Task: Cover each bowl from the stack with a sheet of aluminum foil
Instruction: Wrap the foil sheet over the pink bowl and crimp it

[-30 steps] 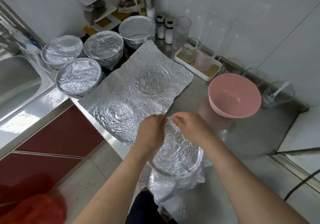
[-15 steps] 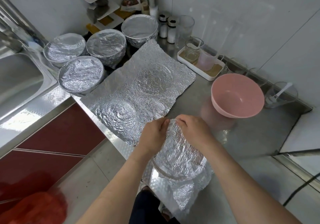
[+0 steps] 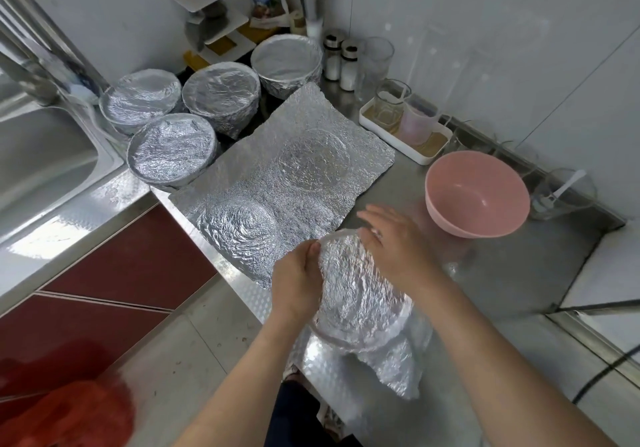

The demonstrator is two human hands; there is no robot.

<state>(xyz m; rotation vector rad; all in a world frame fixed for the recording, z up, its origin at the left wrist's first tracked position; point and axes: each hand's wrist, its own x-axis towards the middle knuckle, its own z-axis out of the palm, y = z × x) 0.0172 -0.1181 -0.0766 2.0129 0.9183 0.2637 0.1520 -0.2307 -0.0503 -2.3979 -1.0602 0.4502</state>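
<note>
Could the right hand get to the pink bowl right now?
Probably yes. The right hand lies flat on the foil, and only counter lies between it and the pink bowl.

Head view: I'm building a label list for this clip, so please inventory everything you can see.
foil-covered bowls: four, silver, back left beside the sink
flat foil sheet: one, silver, middle of the counter, two round dents
half-wrapped bowl: one, silver foil, counter's front edge
pink bowl: one, pink, right of the sheet
white tray: one, white, back right
shakers: two, clear with dark lids, at the back
sink: one, steel, far left
left hand: one, holds the half-wrapped bowl's left side
right hand: one, fingers straight, on the half-wrapped bowl's far rim
</note>
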